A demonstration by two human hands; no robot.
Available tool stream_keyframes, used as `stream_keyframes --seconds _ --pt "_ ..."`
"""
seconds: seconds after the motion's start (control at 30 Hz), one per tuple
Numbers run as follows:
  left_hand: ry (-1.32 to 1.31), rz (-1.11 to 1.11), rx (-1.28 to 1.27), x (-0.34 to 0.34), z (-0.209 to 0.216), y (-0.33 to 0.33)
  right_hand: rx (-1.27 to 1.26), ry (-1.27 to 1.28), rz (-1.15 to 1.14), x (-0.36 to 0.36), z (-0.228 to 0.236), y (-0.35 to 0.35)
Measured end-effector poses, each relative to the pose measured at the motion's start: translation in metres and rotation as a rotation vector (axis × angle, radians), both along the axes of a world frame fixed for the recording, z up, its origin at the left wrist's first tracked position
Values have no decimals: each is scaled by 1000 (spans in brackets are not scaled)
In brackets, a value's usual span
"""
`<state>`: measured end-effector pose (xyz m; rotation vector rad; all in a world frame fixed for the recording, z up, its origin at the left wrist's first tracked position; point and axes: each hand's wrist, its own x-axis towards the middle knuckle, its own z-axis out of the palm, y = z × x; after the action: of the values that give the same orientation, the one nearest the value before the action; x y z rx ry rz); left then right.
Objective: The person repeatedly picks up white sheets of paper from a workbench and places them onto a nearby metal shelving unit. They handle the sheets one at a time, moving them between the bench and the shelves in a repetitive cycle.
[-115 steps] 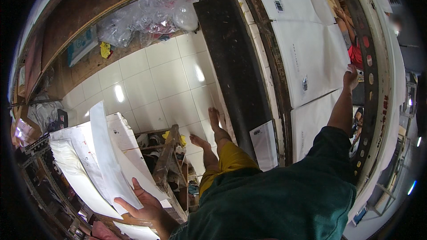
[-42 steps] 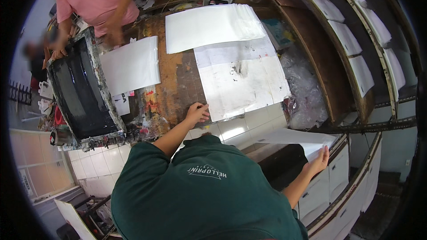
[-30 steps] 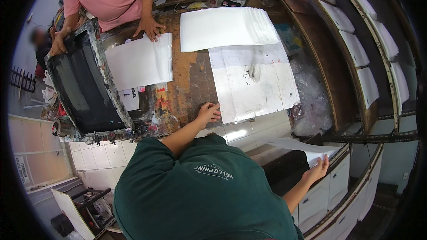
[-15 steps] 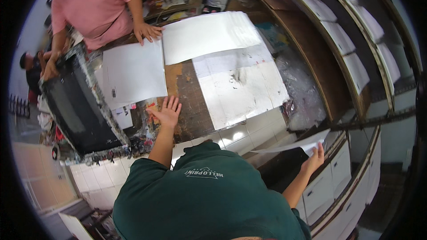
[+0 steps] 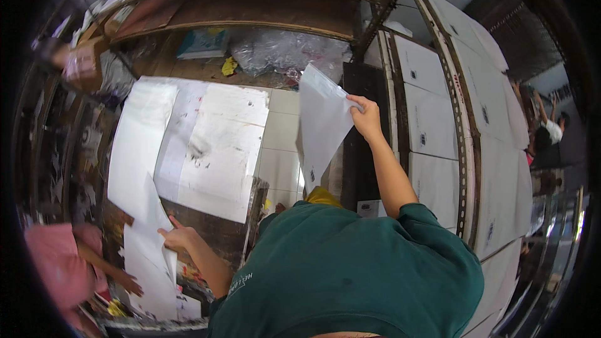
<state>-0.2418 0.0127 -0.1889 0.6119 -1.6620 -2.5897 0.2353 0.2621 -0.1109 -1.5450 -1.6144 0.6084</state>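
My right hand (image 5: 367, 116) pinches the upper edge of a thin white sheet (image 5: 324, 122), which hangs down at a slant with a small dark print near its lower corner. On the left, my left hand (image 5: 179, 236) is closed on the edge of another white sheet (image 5: 148, 247), bending it upward from the table. The far end of this sheet overlaps a pile of blank white sheets (image 5: 139, 134). A co-worker's hand (image 5: 130, 283) lies beside or on the lower part of the same sheet. Right of the pile is a stained white board (image 5: 219, 144).
A dark wooden table (image 5: 216, 228) carries the sheets and board. Ahead stands a wooden shelf (image 5: 263, 9), with clear plastic wrap (image 5: 282, 53) below it. Racks of printed white sheets (image 5: 432, 119) rise close on my right. The co-worker in a pink shirt (image 5: 66, 256) stands at the left.
The view has swung to the right. My left hand, open before, now grips a sheet's edge. My right hand still holds its sheet, now hanging upright in front of the racks.
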Motion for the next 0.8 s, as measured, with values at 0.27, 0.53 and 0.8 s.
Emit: stream_keyframes --seconds 0.27,0.53,0.8 --pt "506 -389 -180 62 26 123 -10 215 -209 157 -28 114" --pt "320 -640 9 176 94 256 260 -74 -640 414 -55 159" --pt "255 -880 -109 245 90 364 65 109 -737 520 -114 214"
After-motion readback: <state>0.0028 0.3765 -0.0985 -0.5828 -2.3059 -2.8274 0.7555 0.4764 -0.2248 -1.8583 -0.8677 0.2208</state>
